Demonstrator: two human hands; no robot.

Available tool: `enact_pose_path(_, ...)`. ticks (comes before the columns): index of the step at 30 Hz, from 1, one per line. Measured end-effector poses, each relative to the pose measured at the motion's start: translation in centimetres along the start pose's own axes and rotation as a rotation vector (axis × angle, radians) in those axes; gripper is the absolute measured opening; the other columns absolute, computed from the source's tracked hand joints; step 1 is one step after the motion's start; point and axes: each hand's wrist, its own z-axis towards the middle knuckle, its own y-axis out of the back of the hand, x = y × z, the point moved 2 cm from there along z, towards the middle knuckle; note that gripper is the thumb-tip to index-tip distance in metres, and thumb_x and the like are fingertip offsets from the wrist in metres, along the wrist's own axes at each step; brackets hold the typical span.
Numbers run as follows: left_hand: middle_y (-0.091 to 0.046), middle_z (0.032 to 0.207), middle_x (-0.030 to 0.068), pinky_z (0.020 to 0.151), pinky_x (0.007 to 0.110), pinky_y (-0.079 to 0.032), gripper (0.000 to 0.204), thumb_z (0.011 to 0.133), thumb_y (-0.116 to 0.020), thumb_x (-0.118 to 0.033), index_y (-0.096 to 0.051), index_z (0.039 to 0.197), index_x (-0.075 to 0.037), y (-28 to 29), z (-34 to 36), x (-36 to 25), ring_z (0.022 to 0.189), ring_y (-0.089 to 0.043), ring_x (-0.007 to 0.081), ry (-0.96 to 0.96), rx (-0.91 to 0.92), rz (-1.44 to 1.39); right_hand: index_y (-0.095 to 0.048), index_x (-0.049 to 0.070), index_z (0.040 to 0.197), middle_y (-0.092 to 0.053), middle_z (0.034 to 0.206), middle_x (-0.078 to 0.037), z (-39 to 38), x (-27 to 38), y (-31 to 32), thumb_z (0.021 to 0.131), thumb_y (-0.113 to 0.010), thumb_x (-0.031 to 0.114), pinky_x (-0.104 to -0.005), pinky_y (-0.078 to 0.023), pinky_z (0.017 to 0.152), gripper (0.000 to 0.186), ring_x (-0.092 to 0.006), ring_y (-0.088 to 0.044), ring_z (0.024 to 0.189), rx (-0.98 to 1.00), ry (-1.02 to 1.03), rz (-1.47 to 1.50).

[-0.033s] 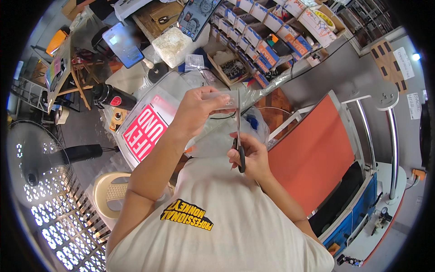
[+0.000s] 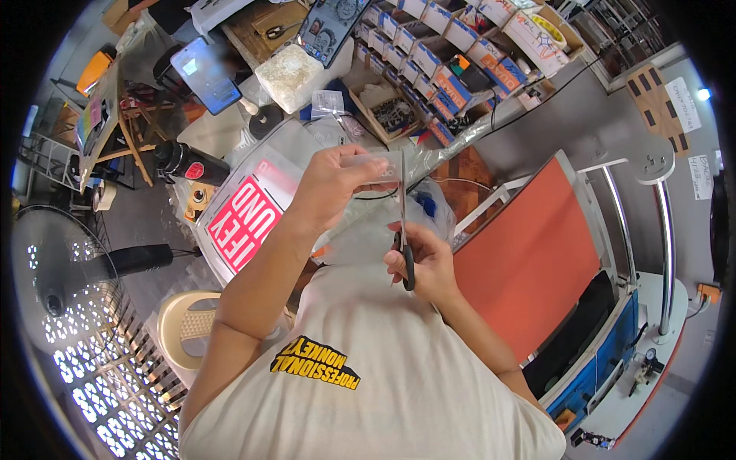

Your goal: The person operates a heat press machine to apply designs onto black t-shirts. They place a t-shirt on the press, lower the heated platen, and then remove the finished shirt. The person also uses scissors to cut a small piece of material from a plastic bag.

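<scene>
My left hand [image 2: 331, 188] pinches a small translucent sheet [image 2: 392, 162] with pale printing on it, thumb above and fingers beneath. In my right hand [image 2: 431, 264] is a pair of scissors [image 2: 409, 268] with black handles, its blades pointing away from me. The blades run along the right edge of the sheet, and I cannot tell how far apart they are. Left of my left forearm lies a clear-covered sheet with large white letters on pinkish red [image 2: 239, 221].
A black bottle [image 2: 192, 163], a phone [image 2: 205, 75] and a whitish block [image 2: 290, 78] are beyond my left arm. Small boxes [image 2: 454, 92] stand in rows at the back. A press with an orange-red board [image 2: 529, 261] stands on the right, a fan [image 2: 61, 268] and beige chair [image 2: 184, 326] on the left.
</scene>
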Motion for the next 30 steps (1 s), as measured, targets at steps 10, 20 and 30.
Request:
enact_pose_path(10, -0.074, 0.099, 0.0142, 0.09, 0.033, -0.058, 0.021, 0.091, -0.075, -0.011, -0.067, 0.1, 0.006, -0.5, 0.7, -0.3, 0.091, -0.073, 0.0203, 0.018, -0.002, 0.003, -0.063, 0.0, 0.125, -0.064, 0.076, -0.001, 0.8, -0.1, 0.2, 0.085, -0.087, 0.022, -0.0244, -0.049, 0.051, 0.051, -0.0063, -0.059, 0.064, -0.023, 0.037, -0.053)
enact_pose_path(20, -0.074, 0.1, 0.0133, 0.087, 0.035, -0.059, 0.019, 0.092, -0.073, -0.007, -0.068, 0.107, 0.005, 0.3, 1.0, 0.1, 0.091, -0.072, 0.0197, 0.081, -0.023, 0.043, -0.064, 0.001, 0.121, -0.066, 0.077, -0.001, 1.0, -1.0, 0.3, 0.084, -0.087, 0.018, -0.0228, -0.047, 0.051, 0.046, -0.0055, -0.06, 0.064, -0.048, -0.005, -0.157)
enact_pose_path(30, -0.073, 0.098, 0.0069, 0.076, 0.028, -0.055, 0.027, 0.091, -0.074, -0.006, -0.067, 0.117, 0.002, -1.0, -1.7, -1.7, 0.084, -0.067, 0.0119, 0.094, 0.297, 0.653, -0.058, 0.002, 0.129, -0.071, 0.095, -0.009, 3.3, 0.7, 1.2, 0.085, -0.083, 0.005, -0.0269, -0.057, 0.061, 0.051, -0.0139, -0.068, 0.074, -0.172, 0.259, -0.024)
